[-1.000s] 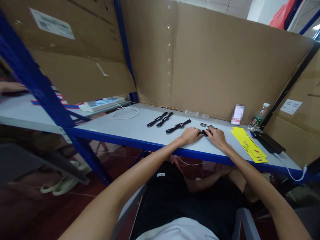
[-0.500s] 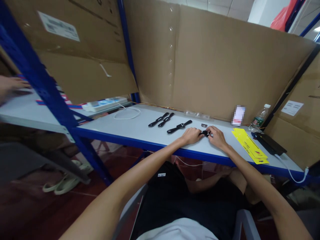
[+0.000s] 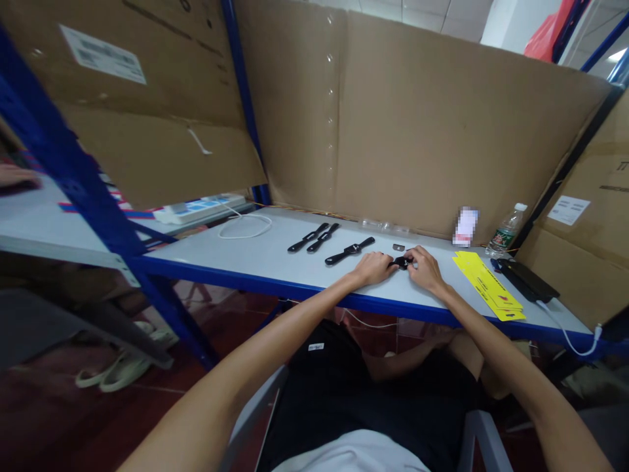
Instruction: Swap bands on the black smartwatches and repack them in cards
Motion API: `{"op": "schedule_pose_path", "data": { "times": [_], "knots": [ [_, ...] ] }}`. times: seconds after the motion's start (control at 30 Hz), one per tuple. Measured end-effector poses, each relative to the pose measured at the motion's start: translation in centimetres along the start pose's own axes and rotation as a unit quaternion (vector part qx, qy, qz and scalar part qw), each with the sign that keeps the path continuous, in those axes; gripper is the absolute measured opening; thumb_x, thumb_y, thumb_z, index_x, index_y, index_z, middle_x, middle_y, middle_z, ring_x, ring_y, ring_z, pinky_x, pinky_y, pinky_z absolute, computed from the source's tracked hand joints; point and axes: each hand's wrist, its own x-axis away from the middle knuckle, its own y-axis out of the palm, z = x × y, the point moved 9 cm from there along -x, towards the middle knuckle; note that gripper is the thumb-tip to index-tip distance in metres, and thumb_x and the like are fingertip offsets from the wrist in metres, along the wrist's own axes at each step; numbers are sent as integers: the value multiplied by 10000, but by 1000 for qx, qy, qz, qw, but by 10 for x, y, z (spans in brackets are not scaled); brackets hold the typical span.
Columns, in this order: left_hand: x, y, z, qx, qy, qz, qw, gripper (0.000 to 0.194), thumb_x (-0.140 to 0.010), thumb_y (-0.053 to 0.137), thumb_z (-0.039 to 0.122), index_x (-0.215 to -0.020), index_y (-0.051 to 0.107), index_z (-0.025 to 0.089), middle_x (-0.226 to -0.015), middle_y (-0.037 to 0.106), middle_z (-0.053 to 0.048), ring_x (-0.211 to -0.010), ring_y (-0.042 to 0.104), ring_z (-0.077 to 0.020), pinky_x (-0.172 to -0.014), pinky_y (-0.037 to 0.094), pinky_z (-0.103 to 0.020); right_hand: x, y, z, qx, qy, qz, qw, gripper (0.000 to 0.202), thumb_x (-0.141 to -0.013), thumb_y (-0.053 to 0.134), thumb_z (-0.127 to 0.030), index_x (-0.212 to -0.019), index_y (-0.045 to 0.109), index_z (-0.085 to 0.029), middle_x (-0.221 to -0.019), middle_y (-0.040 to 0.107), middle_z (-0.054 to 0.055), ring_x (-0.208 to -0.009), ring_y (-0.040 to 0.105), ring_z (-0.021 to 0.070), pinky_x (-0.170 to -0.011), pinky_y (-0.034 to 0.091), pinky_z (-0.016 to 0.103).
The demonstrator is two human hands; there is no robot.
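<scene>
A small black tool (image 3: 402,262) with a metal part lies between my two hands over the grey table. My left hand (image 3: 374,267) is closed on its left end. At its right side the fingers of my right hand (image 3: 423,267) are pinched against it; most of the tool's right part is hidden. Left of my hands lies a black two-handled tool (image 3: 350,251), with two more black tools (image 3: 308,237) (image 3: 323,237) farther left. A small dark metal plate (image 3: 398,248) rests just behind my hands.
Yellow cards (image 3: 489,286), a black case (image 3: 528,280) and a bottle (image 3: 502,233) stand or lie at the right. A white cable (image 3: 246,226) is at the left, near a power strip (image 3: 201,208). Another person's hand (image 3: 17,176) shows far left.
The whole view has shifted slightly. The other person's hand at the far left has drawn back toward the edge. My hands remain at the small black tool.
</scene>
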Motion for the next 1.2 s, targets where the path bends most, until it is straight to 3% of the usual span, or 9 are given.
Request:
{"op": "schedule_pose_path", "data": {
  "times": [0.13,0.27,0.37,0.43,0.57,0.7,0.8,1.2],
  "knots": [
    [0,0,0,3,-2,2,1000,470,-1035,445,489,-1081,776,158,-1065,770,-193,-1030,719,-321,-867,481,-374,1,-1,-5,8,-31,1,999,335,-778,452,13,-746,688,-222,-975,651,67,-1007,623,223,-842,485,322],
    [-2,3,-1,6,2,5,1000,476,-1032,449,493,-1068,777,150,-1061,768,-198,-1008,724,-324,-872,483,-387,0,-7,1,26,25,26,999,223,-919,509,-133,-922,715,-217,-949,682,66,-919,636,222,-809,474,323],
    [-3,5,-2,0,4,6,1000,485,-1033,440,498,-1074,776,151,-1068,768,-194,-999,724,-318,-869,487,-387,0,0,11,60,89,-11,994,119,-920,637,-289,-981,706,-213,-866,697,43,-835,629,220,-767,460,312],
    [-3,5,-2,-5,5,6,1000,480,-1033,438,497,-1071,776,158,-1059,769,-184,-1000,722,-313,-868,488,-381,-1,7,9,65,73,-44,994,87,-894,638,-220,-945,708,-217,-919,709,46,-886,634,216,-784,458,299],
    [-3,3,-1,-9,3,7,1000,478,-1034,437,494,-1085,771,157,-1067,769,-182,-1010,720,-313,-868,490,-379,0,10,-5,42,-19,-65,997,266,-850,513,-44,-845,711,-221,-1069,696,66,-1073,624,211,-874,461,289],
    [-2,2,-1,-2,1,4,1000,477,-1034,438,496,-1102,766,158,-1079,768,-183,-1022,720,-318,-870,490,-382,-1,3,5,67,53,-38,996,197,-944,565,-209,-1083,704,-218,-1002,719,63,-940,650,220,-808,455,296],
    [-1,3,-1,3,-2,3,1000,470,-1037,438,493,-1118,760,161,-1090,765,-181,-1037,718,-314,-886,488,-379,0,8,11,115,108,-78,984,190,-994,560,-334,-1064,699,-225,-886,736,48,-829,654,218,-731,406,288],
    [4,-6,-4,-8,-22,30,999,459,-1051,410,461,-1174,734,161,-1078,756,-192,-1039,712,-333,-882,490,-393,0,15,2,145,77,-130,978,153,-879,588,-203,-963,715,-219,-1046,744,59,-929,658,221,-760,402,289]
  ]
}}
